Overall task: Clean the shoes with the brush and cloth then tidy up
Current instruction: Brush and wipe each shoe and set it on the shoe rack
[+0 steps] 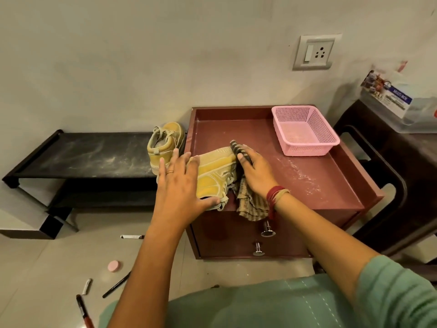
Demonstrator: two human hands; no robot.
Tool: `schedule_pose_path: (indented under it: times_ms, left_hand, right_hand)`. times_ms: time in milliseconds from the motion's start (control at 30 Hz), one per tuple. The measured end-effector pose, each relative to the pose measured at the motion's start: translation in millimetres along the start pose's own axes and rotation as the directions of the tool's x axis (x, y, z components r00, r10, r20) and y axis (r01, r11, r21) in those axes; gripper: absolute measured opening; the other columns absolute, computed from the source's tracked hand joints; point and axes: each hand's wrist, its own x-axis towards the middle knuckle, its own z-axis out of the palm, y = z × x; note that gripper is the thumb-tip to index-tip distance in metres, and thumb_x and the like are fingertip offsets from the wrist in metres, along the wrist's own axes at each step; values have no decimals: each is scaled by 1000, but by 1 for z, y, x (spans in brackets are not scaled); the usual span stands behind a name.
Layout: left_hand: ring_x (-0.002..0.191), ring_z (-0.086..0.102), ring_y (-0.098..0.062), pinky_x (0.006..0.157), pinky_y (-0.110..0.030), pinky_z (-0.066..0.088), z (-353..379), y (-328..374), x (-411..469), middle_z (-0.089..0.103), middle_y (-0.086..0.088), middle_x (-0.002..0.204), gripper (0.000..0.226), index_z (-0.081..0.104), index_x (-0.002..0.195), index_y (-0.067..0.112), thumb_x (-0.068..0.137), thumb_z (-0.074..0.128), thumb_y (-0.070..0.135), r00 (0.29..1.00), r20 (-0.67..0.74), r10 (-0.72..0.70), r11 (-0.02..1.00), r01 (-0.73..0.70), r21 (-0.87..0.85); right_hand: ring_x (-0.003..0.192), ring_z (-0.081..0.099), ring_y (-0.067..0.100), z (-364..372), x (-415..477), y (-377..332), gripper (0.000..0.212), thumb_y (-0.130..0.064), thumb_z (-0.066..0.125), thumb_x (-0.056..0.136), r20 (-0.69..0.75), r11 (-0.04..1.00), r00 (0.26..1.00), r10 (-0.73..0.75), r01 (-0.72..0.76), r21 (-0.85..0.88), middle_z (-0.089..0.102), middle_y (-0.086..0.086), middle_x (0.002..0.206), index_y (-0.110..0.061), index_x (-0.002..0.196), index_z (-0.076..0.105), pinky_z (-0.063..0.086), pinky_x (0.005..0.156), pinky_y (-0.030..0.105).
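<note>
Maroon counter [331, 185], seemingly dusty, bears a yellow shoe [217, 176] left of the right grip [255, 174], cloth [250, 207] beneath it, pink basket [305, 147] beyond.

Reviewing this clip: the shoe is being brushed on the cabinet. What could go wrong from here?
1. The shoe lies on its side at the front left corner of the cabinet. The left hand only presses on it rather than gripping, so a hard stroke of the brush in the right hand could shove it off.
2. The cloth hangs over the front edge by the right wrist and may slip to the floor.
</note>
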Motion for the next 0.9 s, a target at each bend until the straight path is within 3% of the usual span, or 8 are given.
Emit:
schedule_pose_path:
  times_ms: [167, 300, 400, 467, 600, 700, 833, 900]
  left_hand:
    - [147, -4, -33, 117, -46, -8, 3, 18, 3, 10, -16, 158, 92, 13, 151, 13, 82, 66, 42, 998, 54, -27, 982, 17, 190]
    - [147, -8, -33, 117, -49, -5, 8, 32, 5, 0, -17, 160, 87, 4, 151, 11, 89, 60, 32, 996, 72, -52, 961, 30, 275]
    - [148, -5, -30, 120, -48, 1, 14, 39, 6, 2, -15, 160, 89, -1, 150, 5, 90, 60, 31, 997, 67, -47, 957, 26, 289]
    - [148, 1, -29, 119, -46, 3, 17, 37, 7, 8, -14, 159, 88, 4, 150, 7, 88, 61, 31, 999, 40, -36, 962, 24, 272]
    - [147, 14, -30, 118, -46, 7, 19, 30, 7, 22, -14, 157, 87, 17, 151, 6, 83, 66, 31, 1000, 20, 23, 963, -28, 267]
    - [135, 41, -35, 112, -51, 27, 26, 24, 8, 48, -17, 141, 80, 44, 139, 1, 69, 77, 23, 998, -48, 45, 965, -31, 261]
    - [130, 46, -37, 108, -53, 32, 30, 22, 8, 52, -20, 136, 74, 48, 135, 0, 71, 76, 22, 993, -89, 71, 964, -45, 262]
    - [128, 48, -37, 107, -54, 33, 30, 21, 8, 53, -20, 135, 73, 50, 134, 1, 69, 77, 23, 991, -99, 85, 963, -56, 264]
  right_hand:
    - [130, 41, 21, -1, -2, -3, 37, -28, 44, 98, 123, 979, 978, -168, 180, -96, 50, 5, 138, -16, 132, 51, 31, 110, 39]
    - [112, 56, 29, -8, 7, 12, 35, -29, 40, 99, -23, 990, 995, 98, -99, -102, 62, 11, 121, -15, 129, 52, 45, 93, 41]
    - [130, 42, 22, 0, 1, 5, 36, -27, 43, 98, 67, 992, 993, -93, 98, -84, 51, 5, 137, -18, 131, 52, 32, 109, 36]
    - [137, 29, 17, 5, -1, 3, 37, -28, 44, 98, 169, 974, 966, -195, 211, -85, 41, -1, 146, -23, 134, 49, 21, 113, 34]
    - [132, 40, 24, 3, 7, 16, 38, -25, 44, 98, -26, 995, 999, 35, -32, 91, 48, 9, 140, -14, 134, 49, 30, 112, 42]
    - [135, 34, 18, 4, 3, 15, 39, -24, 45, 97, 72, 997, 996, -56, 52, 57, 44, 5, 144, -16, 135, 48, 24, 115, 36]
    - [128, 44, 21, 0, 5, 22, 37, -22, 43, 98, -18, 990, 999, 44, -41, 138, 51, 7, 136, -13, 134, 48, 33, 110, 35]
    - [130, 43, 19, 1, 5, 22, 36, -24, 44, 98, 3, 996, 1000, -21, 21, 87, 51, 4, 137, -16, 132, 51, 31, 111, 33]
